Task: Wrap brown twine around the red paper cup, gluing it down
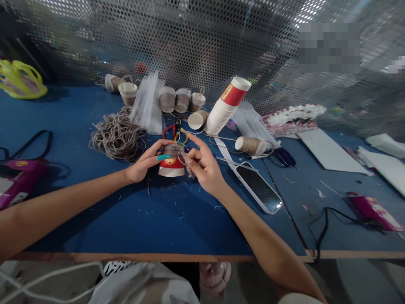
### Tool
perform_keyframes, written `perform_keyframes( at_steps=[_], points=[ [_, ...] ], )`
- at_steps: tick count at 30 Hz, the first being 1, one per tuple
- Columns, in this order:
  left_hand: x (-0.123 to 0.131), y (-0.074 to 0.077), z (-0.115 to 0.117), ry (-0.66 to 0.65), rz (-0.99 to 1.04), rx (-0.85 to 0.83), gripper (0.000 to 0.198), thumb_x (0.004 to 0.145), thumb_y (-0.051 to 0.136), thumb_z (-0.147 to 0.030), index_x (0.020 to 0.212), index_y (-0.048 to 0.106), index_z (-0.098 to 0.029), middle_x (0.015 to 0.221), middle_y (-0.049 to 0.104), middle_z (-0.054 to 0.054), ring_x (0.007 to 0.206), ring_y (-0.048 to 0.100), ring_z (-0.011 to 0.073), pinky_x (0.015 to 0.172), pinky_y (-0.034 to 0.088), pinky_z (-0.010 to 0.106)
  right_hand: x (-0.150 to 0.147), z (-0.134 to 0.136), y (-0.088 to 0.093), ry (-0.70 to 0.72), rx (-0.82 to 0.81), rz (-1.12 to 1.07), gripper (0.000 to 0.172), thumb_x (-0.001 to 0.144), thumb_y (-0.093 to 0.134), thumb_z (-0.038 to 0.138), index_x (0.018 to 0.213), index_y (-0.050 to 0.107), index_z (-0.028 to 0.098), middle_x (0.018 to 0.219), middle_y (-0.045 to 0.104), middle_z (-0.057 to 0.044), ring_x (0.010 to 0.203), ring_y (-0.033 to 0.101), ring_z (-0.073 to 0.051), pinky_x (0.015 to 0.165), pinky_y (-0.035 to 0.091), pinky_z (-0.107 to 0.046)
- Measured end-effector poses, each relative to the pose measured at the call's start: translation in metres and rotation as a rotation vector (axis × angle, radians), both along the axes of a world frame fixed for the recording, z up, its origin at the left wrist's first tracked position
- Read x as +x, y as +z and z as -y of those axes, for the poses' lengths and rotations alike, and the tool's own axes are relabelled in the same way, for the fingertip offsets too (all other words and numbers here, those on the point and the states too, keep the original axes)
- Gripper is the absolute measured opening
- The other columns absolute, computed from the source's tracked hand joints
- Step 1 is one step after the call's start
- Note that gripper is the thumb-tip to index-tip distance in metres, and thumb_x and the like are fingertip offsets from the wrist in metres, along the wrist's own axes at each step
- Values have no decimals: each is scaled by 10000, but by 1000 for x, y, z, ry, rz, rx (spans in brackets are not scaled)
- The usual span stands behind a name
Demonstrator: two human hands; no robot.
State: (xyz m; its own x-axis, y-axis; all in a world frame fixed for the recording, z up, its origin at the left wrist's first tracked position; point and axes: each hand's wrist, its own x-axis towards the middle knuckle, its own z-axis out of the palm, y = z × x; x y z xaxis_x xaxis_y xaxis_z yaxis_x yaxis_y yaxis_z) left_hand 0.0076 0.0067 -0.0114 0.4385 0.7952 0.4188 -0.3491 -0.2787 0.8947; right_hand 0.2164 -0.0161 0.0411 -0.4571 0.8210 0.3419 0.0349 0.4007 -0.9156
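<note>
An upside-down red and white paper cup [171, 169] stands on the blue table, its upper part wrapped in grey-brown cord [173, 149]. My left hand [147, 162] grips the cup from its left side, with the thumb across the front and the fingers over the top. On the cup's right, my right hand [201, 162] pinches a strand of the cord between thumb and forefinger. Left of the cup lies a loose heap of the same cord [116, 134]. Scissors [175, 134] with red and yellow handles lie just behind the cup.
A leaning stack of paper cups [224, 107] rises behind my right hand. Several cord-wrapped cups [167, 100] line the back near white mesh [148, 103]. A phone [259, 187] lies to the right. Purple glue guns [22, 179] sit at both sides. A perforated metal panel [190, 46] bounds the back.
</note>
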Motion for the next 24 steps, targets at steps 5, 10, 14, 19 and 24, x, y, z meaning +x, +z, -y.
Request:
perform_keyframes(
  at_steps=[5,10,14,19,24],
  points=[
    [2,2,-1,-18,10,-9,454,870,581,-428,1281,603,-235,1240,632,72,1151,580,274,1013,422,401,1,-1,10,86,-34,-50,440,991,516,363,1408,393,300,721,454,59,539,427,-95,471,441,-240],
    [5,5,0,-11,37,-33,465,883,558,-508,1242,631,-222,1247,643,78,1170,582,282,1047,414,412,3,-1,19,100,-73,-192,413,974,558,344,1365,437,294,739,443,70,504,460,-58,439,445,-202],
    [7,5,1,-36,75,-44,507,909,495,-575,1241,624,-214,1246,654,91,1167,600,291,1056,420,433,3,-5,15,85,-106,-163,428,949,601,346,1332,423,276,752,464,71,523,513,-66,410,441,-196],
    [7,2,-1,-67,81,-40,509,917,477,-594,1241,619,-228,1262,653,94,1165,617,301,1036,448,445,-3,-7,8,106,-84,-34,439,966,563,398,1357,402,279,718,461,74,515,480,-78,440,443,-220],
    [4,3,-1,-28,34,-24,497,892,546,-534,1268,608,-215,1260,641,100,1193,587,303,1046,430,431,-6,-6,6,-7,3,49,431,974,537,429,1359,419,274,695,482,61,571,497,-112,535,485,-268]
  ],
)
